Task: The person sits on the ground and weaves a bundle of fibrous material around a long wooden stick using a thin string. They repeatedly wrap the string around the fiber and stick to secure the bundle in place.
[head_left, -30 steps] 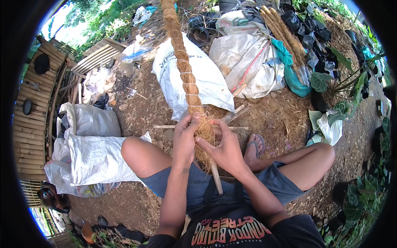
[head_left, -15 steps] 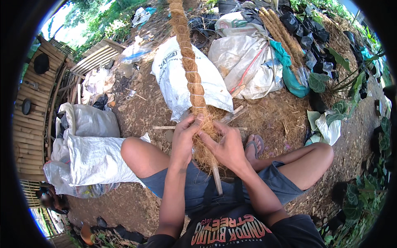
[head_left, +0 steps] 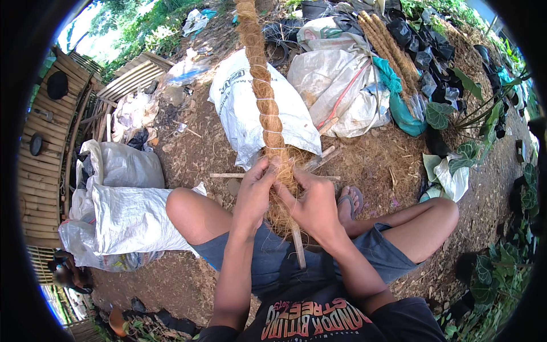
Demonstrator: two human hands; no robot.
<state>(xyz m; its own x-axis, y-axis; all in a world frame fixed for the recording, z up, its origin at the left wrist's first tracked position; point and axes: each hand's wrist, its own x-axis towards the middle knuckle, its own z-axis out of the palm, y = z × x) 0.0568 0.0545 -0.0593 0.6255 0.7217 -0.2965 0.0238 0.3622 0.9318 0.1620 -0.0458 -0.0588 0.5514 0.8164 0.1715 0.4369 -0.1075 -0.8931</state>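
A long pole wrapped in brown coir fibre (head_left: 264, 91) runs from the top of the view down to my lap, bound with pale string in spaced turns. Its lower end is loose, shaggy coir, out of which a bare wooden stick (head_left: 298, 248) points toward me. My left hand (head_left: 254, 191) is closed on the left side of the coir, thumb and fingers pinching it near the last turn of string. My right hand (head_left: 313, 202) presses the coir from the right, its fingers curled and its thumb laid along the fibre. The fingertips are partly hidden.
A white sack (head_left: 233, 108) with loose coir at its mouth lies beneath the pole. Bulky sacks (head_left: 336, 68) and finished coir poles (head_left: 384, 43) lie beyond, to the right. More white sacks (head_left: 137, 219) stand left of my knee. Leafy plants (head_left: 484, 273) edge the right.
My right hand has turned slightly, its fingers curling in closer against the coir. The left hand stays almost in place; the pole has barely shifted.
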